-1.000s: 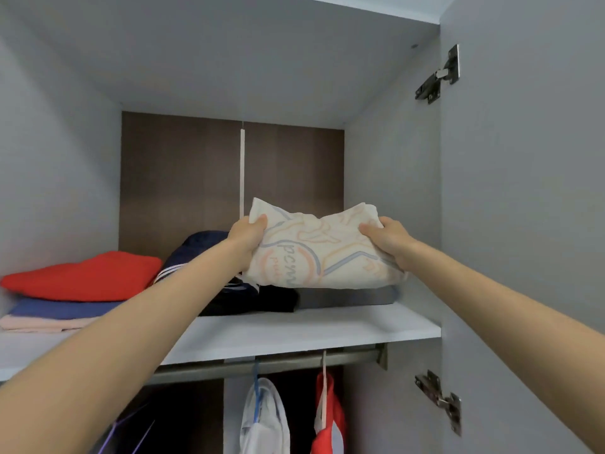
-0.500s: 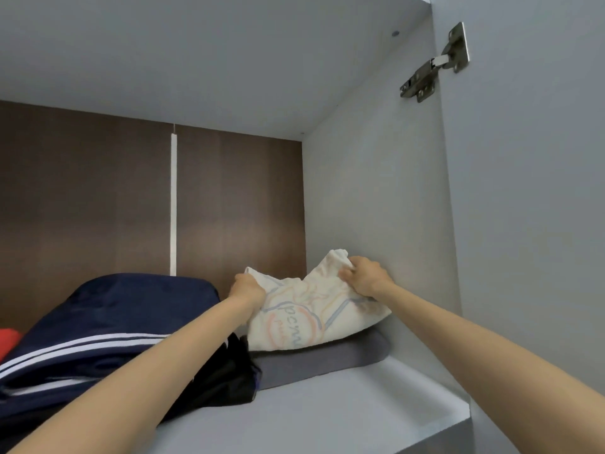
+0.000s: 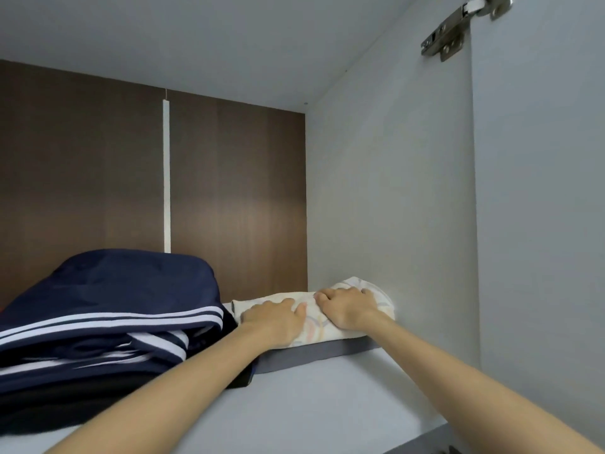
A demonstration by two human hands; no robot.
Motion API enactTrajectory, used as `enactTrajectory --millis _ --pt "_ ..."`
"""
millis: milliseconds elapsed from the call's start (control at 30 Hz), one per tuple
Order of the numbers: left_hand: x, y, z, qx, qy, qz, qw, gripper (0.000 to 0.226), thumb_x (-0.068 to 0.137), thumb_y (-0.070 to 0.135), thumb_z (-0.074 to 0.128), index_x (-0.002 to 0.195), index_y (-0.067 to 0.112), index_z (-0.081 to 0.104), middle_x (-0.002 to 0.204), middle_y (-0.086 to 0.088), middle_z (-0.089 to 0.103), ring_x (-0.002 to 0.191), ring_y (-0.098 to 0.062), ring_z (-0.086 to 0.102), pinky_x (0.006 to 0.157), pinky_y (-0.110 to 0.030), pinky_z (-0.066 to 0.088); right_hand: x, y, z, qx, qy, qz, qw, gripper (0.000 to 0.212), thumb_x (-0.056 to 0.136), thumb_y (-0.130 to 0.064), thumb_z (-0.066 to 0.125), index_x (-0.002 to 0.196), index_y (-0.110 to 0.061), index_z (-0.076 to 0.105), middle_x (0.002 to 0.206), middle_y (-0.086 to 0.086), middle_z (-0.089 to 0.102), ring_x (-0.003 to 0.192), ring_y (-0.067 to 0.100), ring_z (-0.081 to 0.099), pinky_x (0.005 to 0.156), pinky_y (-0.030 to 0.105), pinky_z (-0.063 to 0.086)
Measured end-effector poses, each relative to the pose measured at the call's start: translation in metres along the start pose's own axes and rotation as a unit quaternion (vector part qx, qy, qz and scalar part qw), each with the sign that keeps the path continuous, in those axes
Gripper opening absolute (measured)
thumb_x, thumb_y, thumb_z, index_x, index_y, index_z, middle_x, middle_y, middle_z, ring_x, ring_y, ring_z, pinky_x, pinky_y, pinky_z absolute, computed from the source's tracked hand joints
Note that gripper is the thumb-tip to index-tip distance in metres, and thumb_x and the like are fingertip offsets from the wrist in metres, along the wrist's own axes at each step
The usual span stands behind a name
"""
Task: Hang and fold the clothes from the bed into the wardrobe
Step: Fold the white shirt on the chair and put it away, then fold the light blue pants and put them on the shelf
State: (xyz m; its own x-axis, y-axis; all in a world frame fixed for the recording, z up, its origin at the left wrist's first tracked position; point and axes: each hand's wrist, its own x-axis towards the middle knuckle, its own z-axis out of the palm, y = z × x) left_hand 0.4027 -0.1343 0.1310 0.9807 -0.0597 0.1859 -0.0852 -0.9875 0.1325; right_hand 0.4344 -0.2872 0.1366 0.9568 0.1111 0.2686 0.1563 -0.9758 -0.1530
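The folded white shirt [image 3: 376, 294] lay on a grey garment [image 3: 327, 350] at the shelf's [image 3: 327, 404] right rear corner. The left hand [image 3: 278, 317] and right hand [image 3: 347, 306] pressed flat on it, gripping nothing. This piece seemed stowed; any clothes left were out of view.

I face the wardrobe [image 3: 196, 37]: a brown wood-grain back panel [image 3: 235, 191] at twelve o'clock, split by a white vertical strip [image 3: 167, 175]. There is a grey side wall [image 3: 386, 191] at two, a metal hinge [image 3: 447, 36] at one and a pale shelf [image 3: 311, 401] at six.
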Motion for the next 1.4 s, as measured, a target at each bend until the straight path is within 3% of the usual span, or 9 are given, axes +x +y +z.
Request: enactTrajectory --millis 133,233,467,600,700,933,1167,1267,1400 --pt "-0.015 -0.002 -0.010 -0.025 0.036 0.017 0.999 0.054 0.101 0.048 0.020 0.150 0.027 0.028 0.149 -0.011 0.039 0.135 -0.032 0.038 0.108 -0.042 0.033 -0.015 0.002 -0.008 0.076 0.040 -0.001 0.996 0.043 0.101 -0.039 0.027 0.139 -0.029 0.046 0.141 0.007 0.051 0.132 0.028 0.041 0.110 0.039 0.028" --pt "-0.031 -0.003 -0.028 -0.043 0.113 0.033 0.992 0.050 0.101 0.042 0.030 0.149 0.026 0.030 0.148 -0.009 0.041 0.132 -0.031 0.042 0.105 -0.042 0.038 -0.033 0.005 -0.025 0.131 0.096 -0.014 0.987 0.040 0.099 -0.032 0.040 0.137 -0.025 0.049 0.134 0.007 0.057 0.126 0.028 0.049 0.102 0.039 0.042" --pt "-0.122 0.013 -0.058 -0.087 0.223 0.118 0.964 0.049 0.101 0.043 0.036 0.148 0.030 0.033 0.150 -0.001 0.039 0.135 -0.023 0.040 0.104 -0.035 0.037 -0.116 0.006 -0.063 0.249 0.195 -0.083 0.945 0.034 0.095 -0.019 0.049 0.128 -0.022 0.057 0.130 -0.001 0.061 0.119 0.019 0.055 0.096 0.027 0.041" --pt "-0.182 0.017 -0.059 -0.139 0.261 0.120 0.948 0.046 0.100 0.041 0.038 0.145 0.030 0.039 0.144 0.000 0.047 0.123 -0.020 0.050 0.096 -0.032 0.040 -0.177 -0.001 -0.071 0.305 0.200 -0.117 0.924 0.029 0.095 -0.018 0.052 0.122 -0.021 0.061 0.122 -0.003 0.064 0.107 0.014 0.059 0.089 0.021 0.040" --pt "-0.228 0.018 -0.056 -0.207 0.273 0.135 0.930 0.043 0.100 0.037 0.041 0.142 0.029 0.043 0.141 0.003 0.050 0.127 -0.015 0.047 0.099 -0.028 0.037 -0.224 -0.003 -0.072 0.326 0.191 -0.138 0.915 0.026 0.095 -0.020 0.052 0.119 -0.024 0.061 0.113 -0.008 0.065 0.090 0.010 0.058 0.083 0.022 0.043" --pt "-0.340 0.026 -0.026 -0.320 0.253 0.136 0.903 0.038 0.099 0.031 0.046 0.137 0.031 0.047 0.130 0.016 0.053 0.112 -0.001 0.048 0.092 -0.021 0.035 -0.344 0.001 -0.054 0.358 0.150 -0.104 0.916 0.023 0.094 -0.019 0.053 0.115 -0.026 0.062 0.104 -0.013 0.064 0.068 -0.005 0.055 0.060 0.008 0.038" --pt "-0.454 0.045 0.028 -0.369 0.163 0.147 0.903 0.035 0.099 0.026 0.048 0.133 0.030 0.051 0.112 0.018 0.059 0.088 0.017 0.051 0.070 0.002 0.037 -0.497 0.021 -0.024 0.371 0.140 -0.020 0.918 0.019 0.095 -0.019 0.056 0.110 -0.026 0.065 0.098 -0.017 0.065 0.075 -0.008 0.057 0.065 0.001 0.038" --pt "-0.508 0.065 0.061 -0.396 0.107 0.152 0.899 0.032 0.098 0.024 0.048 0.129 0.029 0.054 0.101 0.025 0.059 0.082 0.015 0.054 0.074 -0.002 0.041 -0.570 0.038 -0.008 0.374 0.120 0.038 0.919 0.019 0.096 -0.022 0.055 0.111 -0.028 0.064 0.103 -0.014 0.065 0.082 0.008 0.063 0.062 0.005 0.043" --pt "-0.578 0.097 0.108 -0.394 0.024 0.169 0.903 0.032 0.098 0.024 0.049 0.129 0.028 0.054 0.109 0.014 0.060 0.088 0.006 0.056 0.085 -0.020 0.042 -0.670 0.063 0.017 0.368 0.090 0.109 0.919 0.018 0.097 -0.023 0.055 0.112 -0.027 0.063 0.103 -0.013 0.065 0.081 0.020 0.064 0.062 0.012 0.046"
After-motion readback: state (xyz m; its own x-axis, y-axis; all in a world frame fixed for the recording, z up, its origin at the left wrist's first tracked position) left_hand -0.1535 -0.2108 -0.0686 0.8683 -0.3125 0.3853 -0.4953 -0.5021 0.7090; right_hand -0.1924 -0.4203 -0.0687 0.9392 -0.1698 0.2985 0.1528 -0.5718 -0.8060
